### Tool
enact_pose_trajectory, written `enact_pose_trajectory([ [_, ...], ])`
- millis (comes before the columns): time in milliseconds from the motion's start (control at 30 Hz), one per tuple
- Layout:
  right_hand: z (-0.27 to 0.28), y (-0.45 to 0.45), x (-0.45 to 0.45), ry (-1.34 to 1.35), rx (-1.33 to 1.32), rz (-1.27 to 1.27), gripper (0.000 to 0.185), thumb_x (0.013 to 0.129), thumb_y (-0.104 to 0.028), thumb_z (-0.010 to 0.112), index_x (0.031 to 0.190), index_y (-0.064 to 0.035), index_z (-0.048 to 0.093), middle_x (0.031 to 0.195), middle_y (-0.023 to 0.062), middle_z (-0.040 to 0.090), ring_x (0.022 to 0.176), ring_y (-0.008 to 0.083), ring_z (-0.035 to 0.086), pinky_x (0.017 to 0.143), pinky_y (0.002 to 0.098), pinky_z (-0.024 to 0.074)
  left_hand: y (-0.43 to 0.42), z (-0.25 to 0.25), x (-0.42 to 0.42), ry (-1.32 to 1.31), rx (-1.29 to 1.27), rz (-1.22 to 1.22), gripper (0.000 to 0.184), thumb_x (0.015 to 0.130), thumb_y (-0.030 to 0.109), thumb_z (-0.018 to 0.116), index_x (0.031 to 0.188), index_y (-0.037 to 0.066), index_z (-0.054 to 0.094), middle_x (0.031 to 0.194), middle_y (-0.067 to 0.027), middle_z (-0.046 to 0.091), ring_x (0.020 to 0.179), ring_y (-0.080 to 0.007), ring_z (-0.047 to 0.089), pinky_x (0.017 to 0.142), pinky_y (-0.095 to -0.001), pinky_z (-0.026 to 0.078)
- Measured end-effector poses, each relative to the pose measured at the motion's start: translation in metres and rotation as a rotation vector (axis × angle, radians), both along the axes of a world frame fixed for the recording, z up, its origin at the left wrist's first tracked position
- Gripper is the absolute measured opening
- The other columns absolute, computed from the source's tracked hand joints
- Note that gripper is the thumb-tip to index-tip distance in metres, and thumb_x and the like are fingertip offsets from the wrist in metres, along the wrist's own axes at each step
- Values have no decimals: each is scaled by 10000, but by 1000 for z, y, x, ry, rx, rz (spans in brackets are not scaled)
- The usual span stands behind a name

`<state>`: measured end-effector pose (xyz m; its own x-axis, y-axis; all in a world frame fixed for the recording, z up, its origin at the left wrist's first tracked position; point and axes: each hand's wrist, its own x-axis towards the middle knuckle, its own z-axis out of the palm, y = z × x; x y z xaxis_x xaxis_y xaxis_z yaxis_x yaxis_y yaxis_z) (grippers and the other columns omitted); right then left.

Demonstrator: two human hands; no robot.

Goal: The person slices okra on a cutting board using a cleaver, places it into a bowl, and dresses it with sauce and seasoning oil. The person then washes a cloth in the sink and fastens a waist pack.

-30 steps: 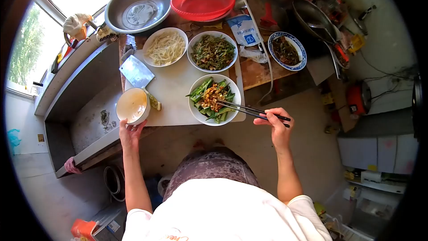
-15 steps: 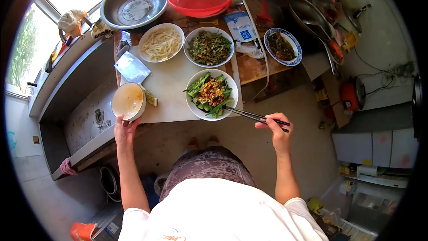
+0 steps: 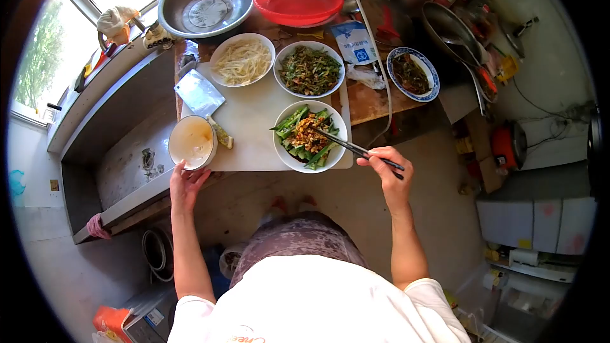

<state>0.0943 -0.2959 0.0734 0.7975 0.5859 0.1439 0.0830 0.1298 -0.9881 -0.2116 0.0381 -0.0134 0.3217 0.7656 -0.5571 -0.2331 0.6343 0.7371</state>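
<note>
My left hand [image 3: 185,187] is at the near side of a small white bowl [image 3: 192,143], its fingers apart and fingertips against the outer wall. A thin brownish residue coats the bowl's inside. My right hand [image 3: 391,174] grips black chopsticks [image 3: 358,148], whose tips are in the brown chopped topping [image 3: 309,132] on cut green vegetables [image 3: 294,119]. These lie in a white bowl [image 3: 344,140] near the front of the white cutting board [image 3: 248,143]. Beside the small bowl are a cleaver [image 3: 199,92] and a green vegetable piece [image 3: 220,133].
Behind stand a plate of pale shreds [image 3: 241,60], a bowl of cooked greens [image 3: 309,71], a metal basin [image 3: 206,3] and a red basket [image 3: 298,1]. A blue-rimmed dish [image 3: 432,92] and a wok [image 3: 448,28] are rightward. A sink [image 3: 121,165] lies left.
The chopstick tips have moved from the vegetable bowl's near right edge into the topping at its middle. The whole view has shifted slightly; the small bowl stays by my left hand.
</note>
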Motion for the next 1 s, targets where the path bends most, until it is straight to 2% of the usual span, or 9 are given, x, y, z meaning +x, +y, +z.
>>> enact_pose_trajectory([
  [233, 7, -28, 7, -28, 11, 42, 31, 848, 49, 629, 838, 62, 656, 840, 125, 655, 759, 233, 696, 703, 306, 563, -5, 6, 0, -27, 6, 4, 467, 943, 345, 520, 1214, -29, 455, 1160, -208, 518, 1078, -348, 550, 946, -559, 492],
  [267, 5, -30, 10, -50, -1, 31, 64, 866, 31, 589, 868, 65, 644, 850, 142, 639, 710, 263, 684, 691, 350, 575, -6, 5, 0, -29, 5, 14, 483, 948, 367, 510, 1221, -27, 455, 1160, -210, 519, 1083, -348, 549, 945, -561, 491],
  [467, -4, -10, 10, 135, -9, -71, 80, 887, -3, 591, 896, 61, 638, 829, 136, 646, 701, 282, 695, 664, 359, 583, -9, -2, -12, -71, -34, 61, 593, 954, 466, 473, 1275, -32, 435, 1200, -240, 521, 1155, -377, 526, 969, -581, 462],
  [700, -3, -19, 16, 129, 74, -142, 97, 895, -35, 608, 910, 59, 631, 812, 134, 656, 705, 289, 701, 671, 360, 583, -13, -9, -24, -79, -17, 62, 552, 945, 439, 515, 1227, -33, 471, 1190, -235, 550, 1160, -371, 540, 969, -559, 470],
  [867, -9, 14, 5, 104, 7, -20, 94, 901, -22, 598, 899, 58, 646, 824, 123, 677, 731, 249, 705, 697, 317, 562, -15, -25, -37, -29, -45, 145, 449, 941, 391, 549, 1140, -11, 530, 1151, -197, 593, 1115, -338, 584, 952, -502, 498],
  [1000, -6, 14, 1, 152, 21, 7, 91, 888, -20, 606, 898, 59, 649, 792, 104, 667, 730, 237, 707, 693, 292, 551, -18, -28, -42, -25, -44, 133, 397, 935, 341, 565, 1117, -12, 543, 1099, -180, 607, 1070, -325, 605, 912, -493, 521],
])
